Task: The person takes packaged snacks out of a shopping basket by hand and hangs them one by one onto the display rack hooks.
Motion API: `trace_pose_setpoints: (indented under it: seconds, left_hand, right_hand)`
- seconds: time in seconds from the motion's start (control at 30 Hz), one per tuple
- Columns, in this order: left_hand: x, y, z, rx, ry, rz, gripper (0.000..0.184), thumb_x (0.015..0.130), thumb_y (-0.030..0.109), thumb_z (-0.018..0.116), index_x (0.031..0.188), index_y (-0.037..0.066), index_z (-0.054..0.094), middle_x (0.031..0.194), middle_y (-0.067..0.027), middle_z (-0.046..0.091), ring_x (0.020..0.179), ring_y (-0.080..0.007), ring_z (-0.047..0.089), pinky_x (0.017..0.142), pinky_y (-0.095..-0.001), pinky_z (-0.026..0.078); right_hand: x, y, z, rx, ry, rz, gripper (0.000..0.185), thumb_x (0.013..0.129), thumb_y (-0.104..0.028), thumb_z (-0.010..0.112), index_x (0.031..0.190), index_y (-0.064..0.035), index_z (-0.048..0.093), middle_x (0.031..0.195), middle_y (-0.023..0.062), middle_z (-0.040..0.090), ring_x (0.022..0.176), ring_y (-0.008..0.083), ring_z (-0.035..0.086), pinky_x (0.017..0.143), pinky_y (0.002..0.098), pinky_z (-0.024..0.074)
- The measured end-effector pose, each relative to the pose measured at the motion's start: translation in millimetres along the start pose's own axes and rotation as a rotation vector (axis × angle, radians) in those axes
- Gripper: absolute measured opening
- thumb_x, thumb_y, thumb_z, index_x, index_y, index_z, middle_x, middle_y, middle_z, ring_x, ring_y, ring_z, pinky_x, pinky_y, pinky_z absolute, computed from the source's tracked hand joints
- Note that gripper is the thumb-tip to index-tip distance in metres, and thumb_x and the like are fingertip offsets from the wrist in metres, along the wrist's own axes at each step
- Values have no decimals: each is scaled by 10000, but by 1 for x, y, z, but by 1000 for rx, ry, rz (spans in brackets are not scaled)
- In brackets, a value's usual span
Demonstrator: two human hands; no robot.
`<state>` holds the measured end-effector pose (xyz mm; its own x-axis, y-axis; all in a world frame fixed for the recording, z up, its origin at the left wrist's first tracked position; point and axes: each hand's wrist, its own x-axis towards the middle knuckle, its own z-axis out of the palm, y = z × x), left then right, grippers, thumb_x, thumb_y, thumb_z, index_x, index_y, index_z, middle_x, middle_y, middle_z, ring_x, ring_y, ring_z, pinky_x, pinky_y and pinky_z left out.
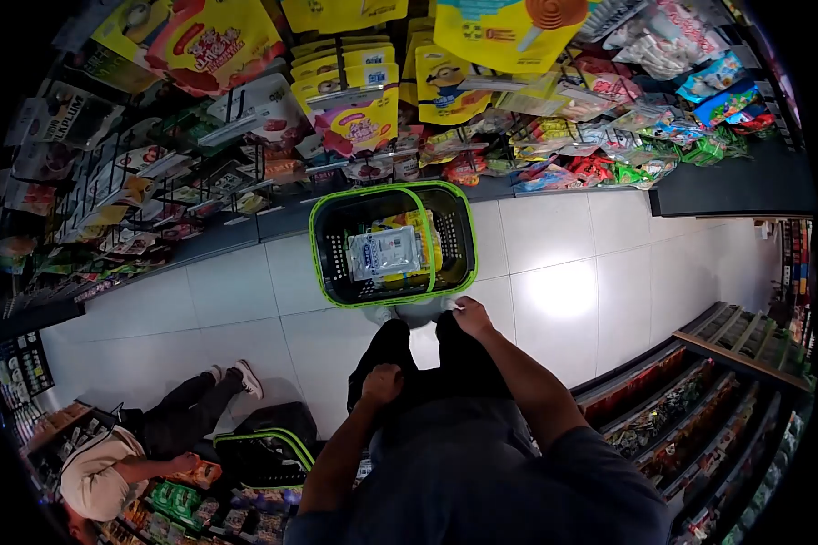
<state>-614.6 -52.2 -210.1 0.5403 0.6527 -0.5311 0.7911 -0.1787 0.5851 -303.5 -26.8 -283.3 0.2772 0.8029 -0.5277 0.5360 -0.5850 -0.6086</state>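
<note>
- The shopping basket (454,234) stands on the tiled floor (554,222) just above the centre of the frame, below the hanging packets (364,123) along the top.
- It looks like stiff plastic and is probably fairly light, since only a few packets show inside; its smooth rim could be a little slippery.
- The green handle (426,238) crosses over the basket right of its middle; the best hold is probably halfway along it, with the rim as a second choice for two hands.
- Inside lie a silver packet (384,252) and, partly under it, yellow packaging (398,221). Both seem soft and light, better taken by an edge than squeezed.
- The right hand (471,318) is at the right knee, near the centre of the frame, just below the basket's lower right corner and apart from the handle. Whether its grip pinches the dark trousers (471,352) or merely rests there, I cannot tell.
- The left hand (383,384) lies on the left thigh, lower and farther from the basket, fingers curled; whether that grip is closed on cloth cannot be told.
</note>
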Motion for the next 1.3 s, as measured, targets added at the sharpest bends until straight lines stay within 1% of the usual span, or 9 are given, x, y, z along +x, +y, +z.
trace_pose_setpoints:
  seconds: [0.23,0.33,0.43,0.53,0.73,0.97,1.13,1.2,1.3]
  left_hand:
    - [10,-30,39,4,-123,-3,507,811,311,612,1248,65,539,1357,-145,502,1362,-299,371,1131,-478,276]
    - [26,-33,35,-44,-22,19,494,777,287,628,1216,71,562,1325,-110,524,1346,-306,385,1113,-510,283]
    - [38,-36,32,-79,-9,-6,507,719,259,683,1186,86,585,1295,-96,524,1323,-300,402,1102,-508,292]
    - [48,-35,28,-64,-34,-43,502,709,270,690,1166,89,590,1294,-87,508,1327,-301,390,1105,-506,283]
    - [52,-46,35,-71,13,-23,510,686,301,680,1156,123,592,1285,-86,504,1299,-302,404,1064,-503,299]
    - [60,-31,18,-8,13,-37,465,700,281,687,1125,117,598,1274,-73,515,1287,-282,417,1066,-469,312]
    - [61,-37,35,8,108,-11,403,731,258,677,1097,101,615,1209,-67,561,1223,-276,472,1038,-467,344]
    - [71,-42,34,32,183,-14,371,750,240,672,1087,91,621,1140,-68,604,1157,-282,532,1000,-466,392]
    - [89,-80,49,-574,351,-256,261,854,199,617,1069,51,622,906,-71,670,903,-241,648,788,-368,509]
  right_hand:
    - [148,-28,133,36,-113,52,291,801,-306,602,958,-66,651,886,167,678,911,379,641,810,444,513]
    - [214,10,188,-80,-222,136,463,790,-347,642,1110,-17,593,1013,215,660,983,408,623,885,445,502]
    - [260,59,244,-122,-72,384,821,763,-410,722,1372,-9,345,1312,226,512,1163,387,548,964,417,494]
    - [270,79,260,-54,-71,633,849,732,-425,755,1354,4,367,1300,225,520,1189,384,530,968,412,493]
    - [261,61,243,162,66,648,767,685,-369,803,1316,-62,494,1272,174,581,1155,321,579,951,392,488]
    - [256,42,224,388,-142,368,399,786,-324,740,1035,-14,707,992,115,714,928,229,665,833,335,492]
    - [210,-42,176,624,-159,415,367,774,-284,703,1007,-2,670,878,176,682,871,320,662,760,421,498]
    - [182,-68,149,336,-160,150,321,762,-254,696,939,7,635,869,221,655,881,381,637,736,433,495]
    - [121,-115,88,275,-132,-136,297,770,-205,684,962,11,617,906,220,653,863,376,638,737,410,508]
